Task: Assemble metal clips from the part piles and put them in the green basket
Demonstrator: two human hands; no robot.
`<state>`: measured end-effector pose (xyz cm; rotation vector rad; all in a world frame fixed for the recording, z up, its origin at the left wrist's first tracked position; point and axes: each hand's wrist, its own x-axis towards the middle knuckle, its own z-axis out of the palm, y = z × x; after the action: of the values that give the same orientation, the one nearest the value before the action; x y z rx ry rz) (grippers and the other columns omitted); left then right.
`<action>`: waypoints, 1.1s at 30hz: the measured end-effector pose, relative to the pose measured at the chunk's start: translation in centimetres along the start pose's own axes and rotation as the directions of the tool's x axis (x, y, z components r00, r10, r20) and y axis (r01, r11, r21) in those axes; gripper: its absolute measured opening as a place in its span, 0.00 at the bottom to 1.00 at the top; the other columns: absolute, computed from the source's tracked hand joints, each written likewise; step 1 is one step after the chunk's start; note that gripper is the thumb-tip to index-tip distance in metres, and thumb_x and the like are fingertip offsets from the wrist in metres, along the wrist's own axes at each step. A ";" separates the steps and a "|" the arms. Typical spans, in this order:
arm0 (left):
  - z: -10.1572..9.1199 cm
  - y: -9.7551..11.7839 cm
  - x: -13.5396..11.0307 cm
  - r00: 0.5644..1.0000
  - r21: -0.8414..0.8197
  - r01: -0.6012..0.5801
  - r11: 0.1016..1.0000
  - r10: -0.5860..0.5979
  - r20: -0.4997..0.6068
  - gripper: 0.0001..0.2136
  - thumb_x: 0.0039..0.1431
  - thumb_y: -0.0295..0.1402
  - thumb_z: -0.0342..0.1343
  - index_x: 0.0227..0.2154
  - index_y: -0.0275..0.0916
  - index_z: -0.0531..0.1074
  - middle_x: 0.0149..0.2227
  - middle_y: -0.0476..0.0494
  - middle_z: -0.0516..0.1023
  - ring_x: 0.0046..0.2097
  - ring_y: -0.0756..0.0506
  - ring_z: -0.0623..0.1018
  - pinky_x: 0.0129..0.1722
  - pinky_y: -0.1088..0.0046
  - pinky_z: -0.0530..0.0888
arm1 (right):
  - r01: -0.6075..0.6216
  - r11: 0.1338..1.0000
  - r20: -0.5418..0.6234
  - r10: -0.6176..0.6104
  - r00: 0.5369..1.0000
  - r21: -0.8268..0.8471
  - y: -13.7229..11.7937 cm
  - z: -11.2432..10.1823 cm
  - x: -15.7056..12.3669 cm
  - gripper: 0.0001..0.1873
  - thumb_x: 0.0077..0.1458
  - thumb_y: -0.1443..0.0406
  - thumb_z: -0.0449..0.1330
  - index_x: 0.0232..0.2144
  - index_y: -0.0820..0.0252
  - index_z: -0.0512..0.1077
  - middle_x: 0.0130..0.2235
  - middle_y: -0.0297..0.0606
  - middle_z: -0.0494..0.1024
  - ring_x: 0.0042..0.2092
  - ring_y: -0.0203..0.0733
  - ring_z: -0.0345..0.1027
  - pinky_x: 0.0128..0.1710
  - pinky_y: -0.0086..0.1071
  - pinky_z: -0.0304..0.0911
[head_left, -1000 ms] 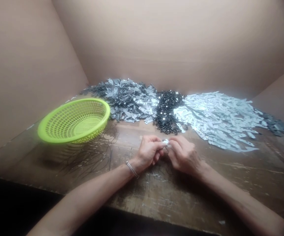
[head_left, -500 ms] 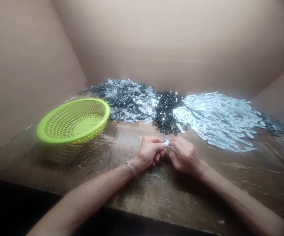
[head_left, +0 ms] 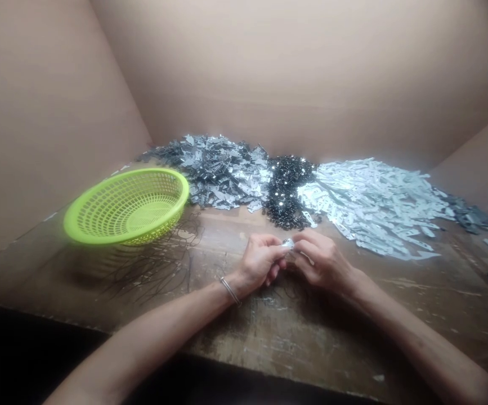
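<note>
Close together over the wooden table, my two hands meet at a small shiny metal piece (head_left: pixel 287 243). My left hand (head_left: pixel 261 260), with a bangle at the wrist, pinches it between thumb and fingers. The fingertips of my right hand (head_left: pixel 320 257) are closed at the other end of the piece. Fingers cover most of it, so its full shape is hidden. Just beyond the hands lies a heap of small dark round parts (head_left: pixel 288 191). To its right spreads a pile of flat, long silvery pieces (head_left: pixel 379 205).
A yellow-green plastic basket (head_left: pixel 72 228) stands at the left, with thin dark wires (head_left: pixel 155 275) beside it. Behind it rises a heap of grey metal plates (head_left: pixel 222 171). More dark pieces (head_left: pixel 471 214) lie far right. Walls enclose the back and sides of the table (head_left: pixel 269 337).
Both hands have shifted very slightly to the right, and the right fingers have changed their position on the metal piece. The piles and basket are as before.
</note>
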<state>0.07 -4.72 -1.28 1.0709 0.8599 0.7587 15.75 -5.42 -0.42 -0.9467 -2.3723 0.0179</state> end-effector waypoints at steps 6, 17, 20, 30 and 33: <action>-0.1 -0.2 0.2 1.000 -0.098 -0.010 0.995 0.010 0.005 0.09 0.45 0.35 0.51 0.23 0.34 0.61 0.17 0.52 0.65 0.12 0.57 0.61 0.06 0.83 0.54 | -0.052 0.997 -0.105 0.058 0.993 0.058 0.1 0.3 0.0 0.03 0.45 0.73 0.50 0.25 0.64 0.62 0.28 0.41 0.67 0.29 0.37 0.60 0.28 0.30 0.58; 0.1 0.0 -0.1 1.000 -0.088 -0.023 0.996 0.023 -0.001 0.10 0.45 0.36 0.52 0.22 0.33 0.61 0.16 0.52 0.65 0.11 0.57 0.60 0.06 0.84 0.53 | 0.027 0.999 -0.088 -0.023 0.996 0.042 0.1 0.2 0.0 0.08 0.44 0.73 0.52 0.31 0.64 0.64 0.31 0.44 0.69 0.33 0.40 0.62 0.30 0.33 0.60; 0.1 -0.1 0.0 1.000 -0.172 -0.019 0.985 0.017 -0.014 0.09 0.45 0.35 0.52 0.24 0.34 0.60 0.17 0.52 0.65 0.12 0.57 0.61 0.06 0.83 0.54 | -0.009 0.999 -0.140 0.014 0.990 0.036 0.0 0.4 0.0 0.07 0.45 0.73 0.52 0.31 0.64 0.64 0.31 0.43 0.70 0.33 0.39 0.63 0.31 0.33 0.61; 0.2 -0.4 0.4 0.997 -0.286 -0.081 0.955 0.076 -0.027 0.10 0.45 0.35 0.52 0.23 0.33 0.62 0.19 0.50 0.66 0.13 0.55 0.62 0.07 0.81 0.57 | -0.020 0.997 -0.193 0.005 0.981 -0.075 -0.2 1.6 -0.4 0.12 0.45 0.73 0.52 0.36 0.66 0.65 0.35 0.47 0.71 0.38 0.43 0.64 0.36 0.36 0.62; -0.1 -0.7 0.5 0.998 -0.269 -0.056 0.962 0.055 -0.010 0.11 0.45 0.37 0.52 0.25 0.33 0.62 0.19 0.49 0.66 0.13 0.55 0.63 0.07 0.81 0.58 | -0.145 0.989 -0.195 0.150 0.969 0.040 -0.3 1.4 -0.3 0.12 0.46 0.72 0.51 0.37 0.64 0.64 0.33 0.43 0.72 0.34 0.40 0.65 0.33 0.34 0.63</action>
<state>0.28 -4.43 -2.07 0.8544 0.7076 0.8965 15.00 -5.54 -1.71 -1.0600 -2.1125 0.0106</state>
